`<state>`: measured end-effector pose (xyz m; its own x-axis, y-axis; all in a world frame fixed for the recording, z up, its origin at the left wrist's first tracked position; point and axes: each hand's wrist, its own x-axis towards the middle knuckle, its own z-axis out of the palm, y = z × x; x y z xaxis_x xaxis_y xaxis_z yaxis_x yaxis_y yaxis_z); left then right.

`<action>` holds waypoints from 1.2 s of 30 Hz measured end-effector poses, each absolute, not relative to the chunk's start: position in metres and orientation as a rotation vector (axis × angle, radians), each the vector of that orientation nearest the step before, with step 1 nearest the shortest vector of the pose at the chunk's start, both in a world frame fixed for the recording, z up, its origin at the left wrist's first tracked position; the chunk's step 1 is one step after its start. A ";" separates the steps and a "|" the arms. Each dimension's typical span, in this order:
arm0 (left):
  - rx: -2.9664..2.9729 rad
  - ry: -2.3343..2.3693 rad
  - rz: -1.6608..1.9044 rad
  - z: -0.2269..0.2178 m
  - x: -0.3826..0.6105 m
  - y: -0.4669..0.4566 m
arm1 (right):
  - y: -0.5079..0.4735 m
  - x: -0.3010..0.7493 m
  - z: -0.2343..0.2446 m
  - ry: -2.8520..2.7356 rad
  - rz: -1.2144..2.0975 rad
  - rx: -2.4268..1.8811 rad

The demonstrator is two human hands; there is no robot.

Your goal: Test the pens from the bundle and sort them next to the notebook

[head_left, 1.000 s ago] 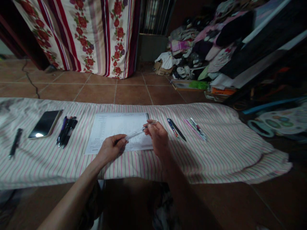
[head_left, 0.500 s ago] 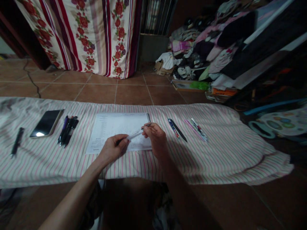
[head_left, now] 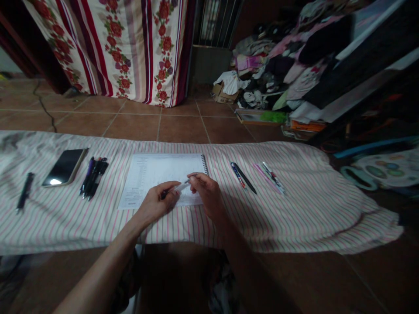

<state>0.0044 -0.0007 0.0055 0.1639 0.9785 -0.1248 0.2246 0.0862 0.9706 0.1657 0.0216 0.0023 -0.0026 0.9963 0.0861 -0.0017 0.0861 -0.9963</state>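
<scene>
A pale pen (head_left: 180, 187) lies between both my hands above the lower right part of a spiral notebook (head_left: 157, 172) that rests on a striped cloth (head_left: 294, 205). My left hand (head_left: 157, 204) is closed on the pen's dark near end. My right hand (head_left: 205, 194) pinches the other end with its fingertips. The notebook's page shows faint printed lines.
A phone (head_left: 64, 167) and a bunch of dark pens (head_left: 94, 176) lie left of the notebook, a single black pen (head_left: 24, 191) farther left. More pens (head_left: 242, 177) and some thin pens (head_left: 271, 176) lie to the right. Floral curtain (head_left: 131, 48) and heaped clothes (head_left: 281, 65) stand behind.
Both hands have drawn closer together and lower over the notebook; the right hand slid left along the pen, so less of it shows between them.
</scene>
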 end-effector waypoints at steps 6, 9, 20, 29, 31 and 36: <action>1.470 1.345 0.912 -0.003 0.003 0.001 | 0.020 0.159 -0.002 -1.282 1.164 -1.104; 1.462 1.355 0.914 -0.006 0.002 0.002 | 0.019 0.155 -0.005 -1.312 1.165 -1.081; 1.482 1.291 0.952 -0.001 0.000 0.000 | 0.008 0.141 -0.007 -1.319 1.212 -1.097; 1.384 1.397 0.865 -0.006 -0.014 0.001 | -0.006 0.127 -0.005 -1.332 1.314 -1.104; 1.397 1.380 0.854 -0.007 -0.015 0.001 | -0.007 0.127 -0.004 -1.356 1.323 -1.115; 1.458 1.310 0.837 -0.004 -0.014 0.001 | -0.004 0.126 -0.010 -1.289 1.330 -1.120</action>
<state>-0.0139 0.0007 -0.0035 0.1848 0.9767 -0.1089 0.3116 0.0469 0.9491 0.1259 -0.0039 -0.0100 -0.1414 0.9899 -0.0024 -0.0288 -0.0066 -0.9996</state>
